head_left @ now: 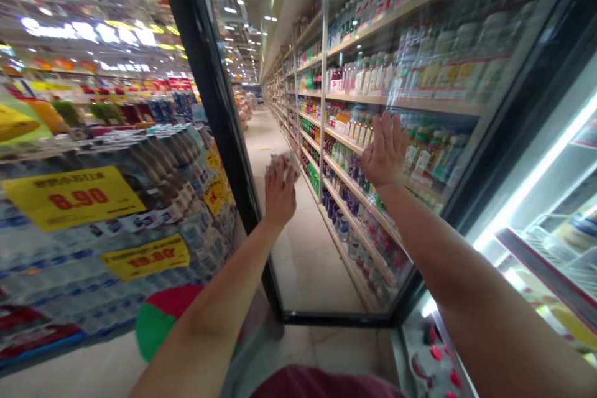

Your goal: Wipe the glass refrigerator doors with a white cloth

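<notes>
In front of me stands an open glass door (321, 289) with a black frame, tilted in the view. My left hand (280, 199) is at the left part of the pane, fingers closed over a crumpled, pale cloth (291, 165) pressed to the glass. Farther right and slightly higher, my right hand (385, 152) lies flat on the same pane, fingers stretched out and holding nothing. Bottles on long shelves show in the glass behind both hands; whether they are seen through it or mirrored, I cannot tell.
To the right is a lit cooler with a wire shelf (559, 236) and packaged goods. Stacked packs of bottles (153, 155) with yellow price signs (74, 198) fill the left side. Low beside my left forearm sits a round red and green thing (152, 329).
</notes>
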A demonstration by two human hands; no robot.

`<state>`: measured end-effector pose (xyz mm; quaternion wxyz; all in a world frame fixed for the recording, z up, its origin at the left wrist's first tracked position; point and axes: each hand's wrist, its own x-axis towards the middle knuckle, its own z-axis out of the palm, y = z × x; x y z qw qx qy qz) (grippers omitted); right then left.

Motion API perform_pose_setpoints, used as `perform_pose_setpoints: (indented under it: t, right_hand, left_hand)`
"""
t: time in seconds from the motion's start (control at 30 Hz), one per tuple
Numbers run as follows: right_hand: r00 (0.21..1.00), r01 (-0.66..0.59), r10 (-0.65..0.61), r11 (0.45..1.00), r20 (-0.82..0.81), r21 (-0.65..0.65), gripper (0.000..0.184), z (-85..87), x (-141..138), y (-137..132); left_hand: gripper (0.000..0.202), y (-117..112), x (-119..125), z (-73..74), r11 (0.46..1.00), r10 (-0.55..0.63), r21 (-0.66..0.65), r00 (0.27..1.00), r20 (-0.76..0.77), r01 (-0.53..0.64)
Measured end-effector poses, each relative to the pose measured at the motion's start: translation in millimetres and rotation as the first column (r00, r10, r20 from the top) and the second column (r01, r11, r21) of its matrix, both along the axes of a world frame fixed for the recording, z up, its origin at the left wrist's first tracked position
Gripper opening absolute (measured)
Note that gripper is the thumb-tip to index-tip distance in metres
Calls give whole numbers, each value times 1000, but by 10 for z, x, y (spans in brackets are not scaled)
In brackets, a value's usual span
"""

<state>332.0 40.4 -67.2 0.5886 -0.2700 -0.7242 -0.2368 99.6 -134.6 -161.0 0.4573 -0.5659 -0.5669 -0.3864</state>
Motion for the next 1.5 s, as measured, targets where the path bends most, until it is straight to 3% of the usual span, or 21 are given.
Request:
perform_pose_setpoints:
  t: [0.07,0.1,0.17,0.23,0.33,0.37,0.43,0.5,0.6,0.67,0.73,0.8,0.87,0.93,1.0,1.13,1.2,1.27,1.33,1.43,1.5]
  right_hand:
    - [1000,-2,2,1000,4,-1,65,2,-6,4]
    - [1000,1,-1,1000,4,1,65,2,-9,6]
    - [1000,13,-12,1000,-3,11,64,1,-15,8]
    - [1000,20,-19,1000,-9,20,64,-1,-16,7]
    - [1000,22,-22,999,-12,27,65,-4,-11,4]
    - [1000,25,-24,999,-11,35,65,-5,-9,4]
    - [999,40,-39,998,-16,58,64,-7,-9,7]
    - [998,58,-56,995,-20,80,62,-8,-11,9]
    - [998,59,-58,996,-17,68,62,-6,-16,6]
    - [999,49,-49,998,-10,50,63,-4,-18,1]
    - [999,49,-48,998,-8,40,63,-2,-17,-6]
    - [999,51,-51,998,-6,37,62,-1,-12,-11]
    - [999,46,-46,999,1,27,63,-2,-3,-15]
    - [999,37,-37,999,10,21,64,-2,6,-18]
    - [999,36,-36,999,16,19,63,-2,15,-21]
    - [999,43,-44,999,14,16,63,-2,17,-21]
    - [999,38,-38,999,16,7,63,-1,11,-18]
    - [999,29,-28,1000,20,-10,64,1,8,-12]
    - [1000,20,-20,1000,17,-18,65,4,13,-4]
    - [1000,4,-4,1000,19,3,64,8,34,5]
    - [1000,-5,5,1000,26,4,64,10,47,6]
  left_hand:
    - [51,74,-108,479,991,-73,115,996,54,67]
    - [50,99,-135,623,987,-94,134,993,69,84]
    - [50,113,-107,631,991,-76,114,995,60,68]
    - [52,86,12,285,999,-24,21,1000,-14,25]
    - [56,34,212,-462,981,-99,-190,958,-268,48]
    - [58,32,254,-635,960,-125,-278,923,-364,21]
    - [53,63,295,-723,956,-143,-293,902,-407,19]
    - [49,130,298,-464,976,-94,-219,928,-361,14]
    - [52,245,283,193,999,10,-45,992,-125,-16]
    - [53,297,295,452,1000,-3,24,1000,-14,4]
    - [52,313,349,397,999,-27,40,1000,8,26]
    - [53,299,434,81,999,-29,-14,998,-61,28]
    - [53,275,506,-297,990,-84,-132,959,-271,49]
    - [51,259,536,-509,965,-171,-255,890,-423,64]
    - [49,260,525,-433,951,-205,-302,860,-467,64]
    - [48,321,503,223,987,-97,-151,937,-336,48]
    - [48,376,554,400,996,-36,-83,974,-225,18]
    - [49,433,666,296,996,-38,-86,983,-180,23]
    - [47,475,810,-35,974,-146,-205,954,-261,93]
    - [39,477,947,-562,855,-409,-489,801,-438,169]
    - [39,431,900,-689,829,-446,-536,769,-458,161]
